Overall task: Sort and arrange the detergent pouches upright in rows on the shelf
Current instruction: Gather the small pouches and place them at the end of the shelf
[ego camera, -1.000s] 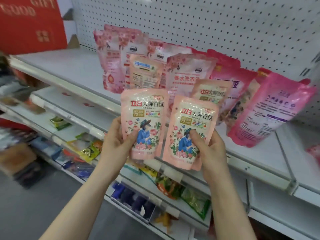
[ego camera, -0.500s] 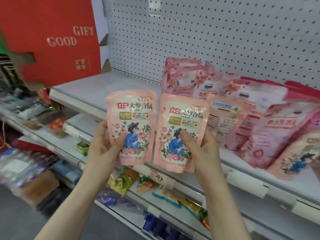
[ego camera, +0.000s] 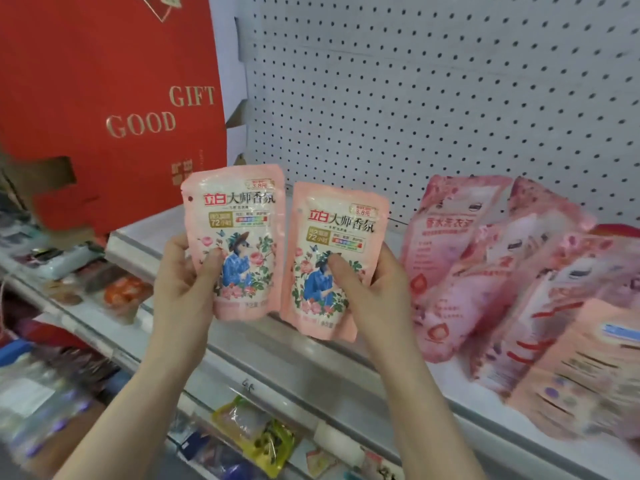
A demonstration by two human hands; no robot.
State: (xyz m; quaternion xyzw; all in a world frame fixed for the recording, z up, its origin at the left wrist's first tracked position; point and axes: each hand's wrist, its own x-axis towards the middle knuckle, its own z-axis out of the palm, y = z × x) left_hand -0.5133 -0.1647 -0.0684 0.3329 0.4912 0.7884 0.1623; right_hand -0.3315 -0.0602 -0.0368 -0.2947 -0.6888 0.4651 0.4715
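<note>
My left hand (ego camera: 185,282) grips a small pink detergent pouch (ego camera: 239,216) printed with a figure in blue among roses, held upright, thumb on its front. My right hand (ego camera: 372,299) holds a matching second pouch (ego camera: 341,237) beside it, slightly lower and tilted. Both pouches hover in front of the bare left stretch of the white shelf (ego camera: 145,237). To the right, several larger pink pouches (ego camera: 460,265) lean in a blurred cluster on the same shelf, against the pegboard.
A white pegboard (ego camera: 415,98) backs the shelf. A red gift box (ego camera: 104,109) reading GOOD GIFT stands at the left end. Lower shelves (ego camera: 263,434) below hold mixed packets. The shelf's front rail (ego camera: 311,368) runs diagonally under my hands.
The view has swung left and closer: the leaning pouches slid to the right edge, the red box grew larger. Both hands still hold their pouches, now in front of the shelf's left part.
</note>
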